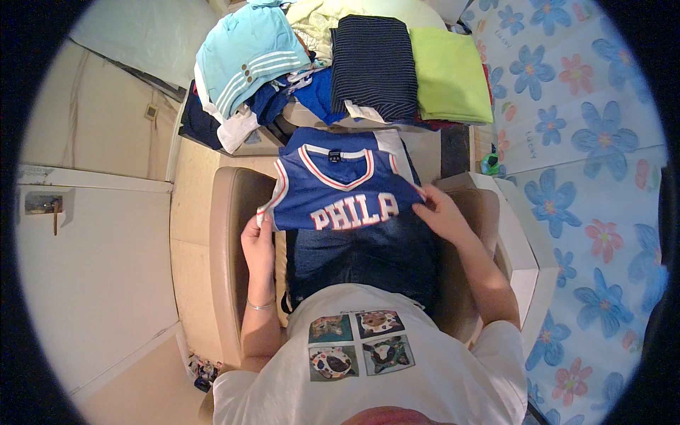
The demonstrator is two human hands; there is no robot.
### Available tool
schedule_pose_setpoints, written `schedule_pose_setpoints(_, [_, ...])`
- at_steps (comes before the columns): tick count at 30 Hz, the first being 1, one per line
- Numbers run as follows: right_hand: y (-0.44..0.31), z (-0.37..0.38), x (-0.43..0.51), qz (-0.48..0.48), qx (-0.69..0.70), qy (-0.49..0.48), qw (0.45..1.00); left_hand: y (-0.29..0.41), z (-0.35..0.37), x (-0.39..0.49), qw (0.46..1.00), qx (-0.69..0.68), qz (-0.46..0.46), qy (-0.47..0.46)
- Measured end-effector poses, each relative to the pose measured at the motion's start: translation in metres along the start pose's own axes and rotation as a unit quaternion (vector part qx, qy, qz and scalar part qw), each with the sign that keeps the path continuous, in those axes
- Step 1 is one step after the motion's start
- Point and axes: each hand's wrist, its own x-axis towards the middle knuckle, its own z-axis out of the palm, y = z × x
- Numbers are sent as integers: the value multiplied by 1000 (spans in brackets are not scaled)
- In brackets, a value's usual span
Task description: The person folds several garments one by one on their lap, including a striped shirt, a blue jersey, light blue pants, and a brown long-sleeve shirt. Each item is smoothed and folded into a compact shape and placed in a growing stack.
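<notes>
A blue sleeveless basketball jersey [345,183] with white and red trim lies spread over my lap, its V-neck pointing away from me and large white lettering across the chest. My left hand [258,239] pinches its left edge near the bottom of the armhole trim. On the other side, my right hand [438,212] grips the jersey's right edge between thumb and fingers. The cloth is stretched between both hands above my dark trousers [361,255]. Part of the jersey's far portion extends past my knees, and its lower part is folded under or hidden.
Ahead stands a table piled with clothes: a light blue garment with white stripes [255,58], a folded dark pinstriped garment [374,69] and a folded lime-green garment [451,74]. Armchair arms [231,255] flank me. A floral-patterned covering [579,212] hangs at right; a white door [101,276] is at left.
</notes>
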Motion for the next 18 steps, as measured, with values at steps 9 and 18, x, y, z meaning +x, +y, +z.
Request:
schedule_pose_setpoints(9, [-84, -27, -5, -6, 167, 129, 977, 63, 0, 49, 998, -35, -11, -47])
schedule_pose_setpoints(18, [-89, -45, 0, -155, -164, 178, 958, 83, 6, 104, 989, 9, 116, -86])
